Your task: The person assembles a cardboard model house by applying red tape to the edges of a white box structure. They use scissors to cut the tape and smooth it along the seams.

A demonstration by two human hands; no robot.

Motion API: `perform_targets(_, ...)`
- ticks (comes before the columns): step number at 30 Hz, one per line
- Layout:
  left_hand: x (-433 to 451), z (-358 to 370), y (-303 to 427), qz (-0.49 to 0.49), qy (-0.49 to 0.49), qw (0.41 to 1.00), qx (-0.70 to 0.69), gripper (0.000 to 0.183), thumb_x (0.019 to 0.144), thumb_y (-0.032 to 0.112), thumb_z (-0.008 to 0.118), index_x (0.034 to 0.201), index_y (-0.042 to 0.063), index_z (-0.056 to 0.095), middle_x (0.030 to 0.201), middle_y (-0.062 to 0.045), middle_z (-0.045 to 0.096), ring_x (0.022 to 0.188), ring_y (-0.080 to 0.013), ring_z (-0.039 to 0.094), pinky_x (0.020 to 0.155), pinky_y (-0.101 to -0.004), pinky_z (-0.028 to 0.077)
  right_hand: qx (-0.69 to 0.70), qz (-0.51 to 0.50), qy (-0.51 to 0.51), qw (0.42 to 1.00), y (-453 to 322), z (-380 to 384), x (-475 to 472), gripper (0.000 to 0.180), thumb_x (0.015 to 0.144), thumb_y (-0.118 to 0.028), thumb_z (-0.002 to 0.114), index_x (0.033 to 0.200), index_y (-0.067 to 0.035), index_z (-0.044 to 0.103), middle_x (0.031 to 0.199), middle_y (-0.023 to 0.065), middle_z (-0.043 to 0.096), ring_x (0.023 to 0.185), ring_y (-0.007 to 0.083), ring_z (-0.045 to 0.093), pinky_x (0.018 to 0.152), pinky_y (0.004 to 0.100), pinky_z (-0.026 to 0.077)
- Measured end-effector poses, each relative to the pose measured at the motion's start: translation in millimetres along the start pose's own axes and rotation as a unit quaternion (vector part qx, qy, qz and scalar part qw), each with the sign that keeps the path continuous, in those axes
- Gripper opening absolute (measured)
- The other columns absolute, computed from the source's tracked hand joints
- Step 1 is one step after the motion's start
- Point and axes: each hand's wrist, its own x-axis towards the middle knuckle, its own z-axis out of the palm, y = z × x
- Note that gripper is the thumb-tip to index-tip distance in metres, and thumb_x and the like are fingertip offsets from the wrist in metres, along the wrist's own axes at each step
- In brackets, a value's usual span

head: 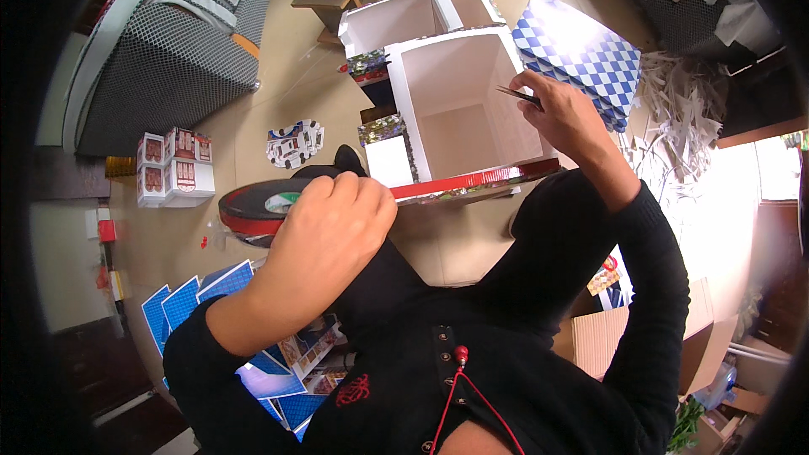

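Observation:
My left hand (341,227) grips a roll of red-backed double-sided tape (253,218), whose dark side shows around a white and green core. From it a red strip of tape (464,182) runs right along the near edge of an open white cardboard box structure (407,76) with printed outer faces. My right hand (559,114) is over the box's right wall, with a slim dark pointed tool (519,95), perhaps scissors or tweezers, between thumb and fingers. A white flap (387,161) stands out at the box's left side.
A blue-and-white checked box (581,50) lies right of the structure, beside shredded paper (682,101). Small printed boxes (175,167) and paper cutouts (295,143) are on the floor at left. Blue printed sheets (227,281) lie near my left arm, a cardboard box (600,341) near my right.

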Motion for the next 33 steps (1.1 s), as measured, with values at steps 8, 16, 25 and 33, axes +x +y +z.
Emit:
perform_targets(8, -4, 6, 7, -0.002, 0.017, 1.0, -0.002, 0.016, 0.077, 0.017, 0.066, 0.09, 0.007, 0.066, 0.081, -0.003, 0.058, 0.084, -0.0174, 0.057, 0.069, -0.0285, 0.041, -0.009, -0.001, 0.023, 1.0, -4, 5, -3, 0.025, 0.089, -0.01, 0.064, 0.115, -0.01, 0.061, 0.092, 0.0184, 0.07, 0.084, 0.0372, 0.068, 0.074, 0.0439, 0.052)
perform_targets(16, -6, 13, 18, 0.0, -0.019, 1.0, -0.013, 0.023, 0.079, 0.013, 0.063, 0.099, 0.002, 0.067, 0.086, -0.006, 0.058, 0.085, -0.0193, 0.057, 0.072, -0.0304, 0.043, 0.02, 0.02, 0.029, 0.999, 0, 6, -6, 0.023, 0.093, -0.019, 0.065, 0.115, -0.013, 0.061, 0.095, 0.0153, 0.072, 0.089, 0.0353, 0.069, 0.076, 0.0449, 0.053)
perform_targets(25, -4, 16, 19, -0.001, -0.022, 1.0, -0.015, 0.018, 0.078, 0.012, 0.064, 0.093, 0.003, 0.068, 0.085, -0.005, 0.058, 0.086, -0.0194, 0.056, 0.071, -0.0306, 0.043, 0.027, 0.03, 0.04, 0.998, 1, 6, -10, 0.03, 0.095, -0.027, 0.067, 0.121, -0.016, 0.059, 0.096, 0.0157, 0.071, 0.09, 0.0364, 0.07, 0.076, 0.0446, 0.053)
perform_targets(33, -6, 18, 18, 0.002, -0.017, 1.0, -0.015, 0.02, 0.077, 0.011, 0.064, 0.094, 0.002, 0.069, 0.084, -0.005, 0.057, 0.085, -0.0189, 0.056, 0.07, -0.03, 0.042, 0.027, 0.028, 0.072, 0.997, -10, 4, -17, 0.036, 0.096, -0.026, 0.066, 0.128, -0.013, 0.053, 0.096, 0.0191, 0.07, 0.091, 0.0381, 0.069, 0.075, 0.0453, 0.053)
